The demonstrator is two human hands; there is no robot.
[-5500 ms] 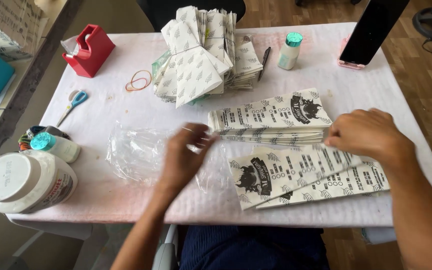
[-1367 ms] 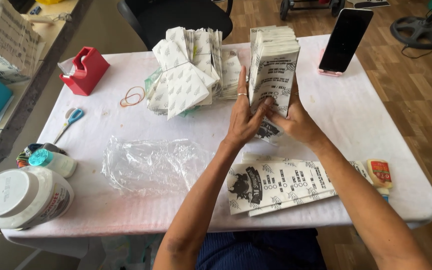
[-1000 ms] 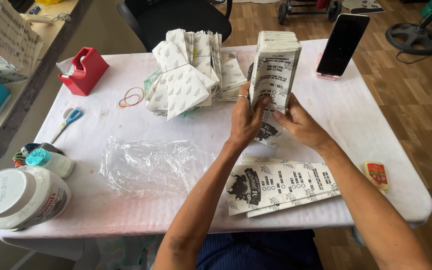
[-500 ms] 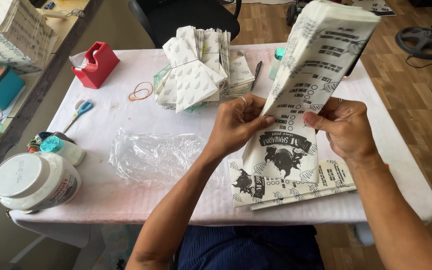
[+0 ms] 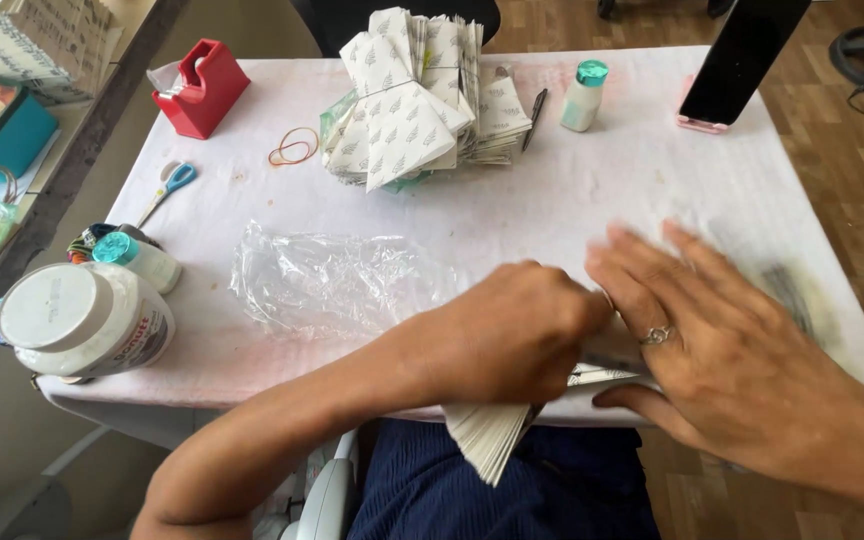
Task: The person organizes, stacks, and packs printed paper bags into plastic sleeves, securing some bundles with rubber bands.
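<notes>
Left hand: my left hand (image 5: 512, 335) is closed around a stack of printed paper packets (image 5: 487, 435) at the near edge of the table (image 5: 602, 190).
Packets: their fanned ends stick out below my fist, past the table edge and over my lap.
Right hand: my right hand (image 5: 722, 345) lies open and flat, fingers spread, just beside the left, pressing on the same stack; it is blurred.
Near the hands: a crumpled clear plastic bag (image 5: 337, 280) lies just left of my fist.
Farther off: a bundle of leaf-patterned packets (image 5: 412, 100), a small bottle (image 5: 584, 95), a red tape dispenser (image 5: 202, 85), scissors (image 5: 172, 185) and a white jar (image 5: 82, 320).
</notes>
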